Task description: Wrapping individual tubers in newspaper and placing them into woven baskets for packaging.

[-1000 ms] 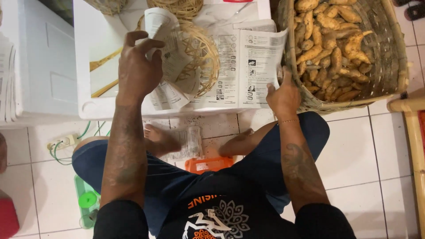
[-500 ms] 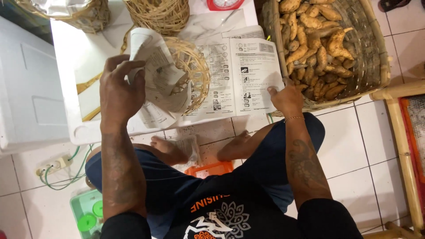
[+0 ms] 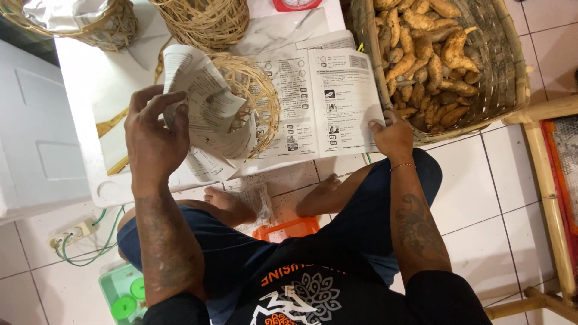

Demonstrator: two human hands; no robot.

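beside printed sheets (image 3: 337,102), basket (image 3: 506,66) of tubers (image 3: 421,54)

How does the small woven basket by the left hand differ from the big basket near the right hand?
The small woven basket is pale, open-weave, tipped on its side on the white table, and takes a printed sheet pushed in by the left hand. The big basket is darker, far larger, upright and full of brownish roots; the right hand rests beside it. Both are woven.

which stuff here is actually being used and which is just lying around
In use: left hand pressing a printed paper sheet into the small woven basket; right hand holding the open booklet.

Lying about: basket of tubers, white foam box, power strip.
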